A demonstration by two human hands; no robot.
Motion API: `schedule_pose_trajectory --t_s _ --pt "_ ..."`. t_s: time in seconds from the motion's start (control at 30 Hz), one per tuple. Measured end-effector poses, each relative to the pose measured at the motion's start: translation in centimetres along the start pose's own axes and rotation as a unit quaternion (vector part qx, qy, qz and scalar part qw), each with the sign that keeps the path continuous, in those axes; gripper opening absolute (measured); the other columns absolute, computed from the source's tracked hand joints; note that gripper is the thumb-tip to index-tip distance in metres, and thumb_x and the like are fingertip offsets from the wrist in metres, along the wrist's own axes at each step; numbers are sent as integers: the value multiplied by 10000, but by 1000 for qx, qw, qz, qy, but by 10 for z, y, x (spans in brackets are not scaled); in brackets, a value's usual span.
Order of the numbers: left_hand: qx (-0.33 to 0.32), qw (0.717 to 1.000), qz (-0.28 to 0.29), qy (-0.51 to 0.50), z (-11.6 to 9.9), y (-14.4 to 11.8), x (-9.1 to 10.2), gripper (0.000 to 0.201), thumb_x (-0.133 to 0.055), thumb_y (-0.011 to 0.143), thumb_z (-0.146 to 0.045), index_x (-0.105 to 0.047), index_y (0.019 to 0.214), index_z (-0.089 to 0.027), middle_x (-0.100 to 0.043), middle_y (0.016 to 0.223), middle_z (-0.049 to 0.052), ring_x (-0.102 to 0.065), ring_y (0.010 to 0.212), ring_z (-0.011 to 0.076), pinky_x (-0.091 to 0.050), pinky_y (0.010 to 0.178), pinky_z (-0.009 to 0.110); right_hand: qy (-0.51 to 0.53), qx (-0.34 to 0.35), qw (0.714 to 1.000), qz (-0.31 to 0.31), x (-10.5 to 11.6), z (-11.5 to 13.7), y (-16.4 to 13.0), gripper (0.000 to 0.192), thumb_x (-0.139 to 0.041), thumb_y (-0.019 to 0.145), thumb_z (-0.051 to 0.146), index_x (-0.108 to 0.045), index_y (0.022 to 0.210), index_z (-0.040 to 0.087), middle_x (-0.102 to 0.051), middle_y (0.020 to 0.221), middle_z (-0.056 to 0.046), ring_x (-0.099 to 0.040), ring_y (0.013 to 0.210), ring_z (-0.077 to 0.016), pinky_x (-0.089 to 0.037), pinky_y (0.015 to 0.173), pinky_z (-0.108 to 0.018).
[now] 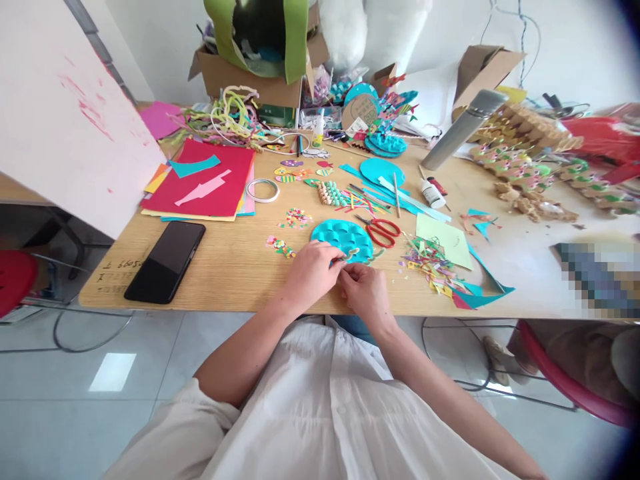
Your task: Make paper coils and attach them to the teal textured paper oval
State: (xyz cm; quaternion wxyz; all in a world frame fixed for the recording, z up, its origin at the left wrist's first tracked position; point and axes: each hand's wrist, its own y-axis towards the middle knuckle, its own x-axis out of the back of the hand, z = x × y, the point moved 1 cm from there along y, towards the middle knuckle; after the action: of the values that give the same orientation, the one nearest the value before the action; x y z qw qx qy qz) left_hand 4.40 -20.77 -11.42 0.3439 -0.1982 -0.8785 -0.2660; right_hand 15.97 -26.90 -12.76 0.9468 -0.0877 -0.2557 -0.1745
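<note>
Near the table's front edge, my left hand and my right hand meet with their fingertips pinched together. Whatever small thing is between the fingers is too small and too covered to name. Right behind them lies a round blue craft piece with raised curved flaps, and my left hand overlaps its front edge. Pale green curled strips show just beyond the fingertips. Red-handled scissors rest against the right side of the blue piece. Small piles of coloured paper bits lie left of my hands.
A black phone and stacked coloured paper are at left. Paper scraps, a pale green note, a glue bottle and a grey flask stand or lie at right. Boxes line the back.
</note>
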Motion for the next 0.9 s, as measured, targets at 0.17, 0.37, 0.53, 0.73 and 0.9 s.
schedule_pose_trajectory --t_s 0.17,0.37,0.53,0.73,0.9 --pt "12 1000 11 8 5 3 3 101 -655 840 -202 -739 878 -161 -751 908 77 -673 891 229 -505 820 340 -3 -5 1000 21 4 -3 -4 349 -487 844 396 -723 840 139 -550 434 18 -494 351 -137 -352 421 -238" --pt "33 999 17 -12 7 3 5 110 -648 846 -206 -740 902 -183 -755 957 74 -692 907 209 -513 836 316 -112 48 993 -4 3 -7 -5 314 -479 871 325 -731 940 150 -659 569 -31 -588 506 -164 -376 518 -248" --pt "30 999 22 -18 8 3 7 128 -646 852 -227 -741 927 -186 -758 960 73 -697 897 202 -516 823 307 -195 70 978 -12 -1 -3 -5 263 -496 892 276 -728 941 162 -729 706 -60 -653 615 -186 -384 582 -259" --pt "32 998 42 -20 10 3 7 118 -643 854 -235 -739 893 -179 -762 945 74 -694 880 205 -503 807 306 -269 90 959 -25 -4 -2 -8 268 -477 928 271 -728 995 206 -760 787 -61 -708 732 -225 -392 627 -274" --pt "43 997 64 -16 10 3 8 83 -668 828 -196 -731 870 -161 -754 892 63 -672 793 189 -480 725 279 -307 101 946 -25 -5 -2 -10 270 -473 936 257 -727 1018 215 -769 803 -64 -718 740 -239 -375 610 -279"
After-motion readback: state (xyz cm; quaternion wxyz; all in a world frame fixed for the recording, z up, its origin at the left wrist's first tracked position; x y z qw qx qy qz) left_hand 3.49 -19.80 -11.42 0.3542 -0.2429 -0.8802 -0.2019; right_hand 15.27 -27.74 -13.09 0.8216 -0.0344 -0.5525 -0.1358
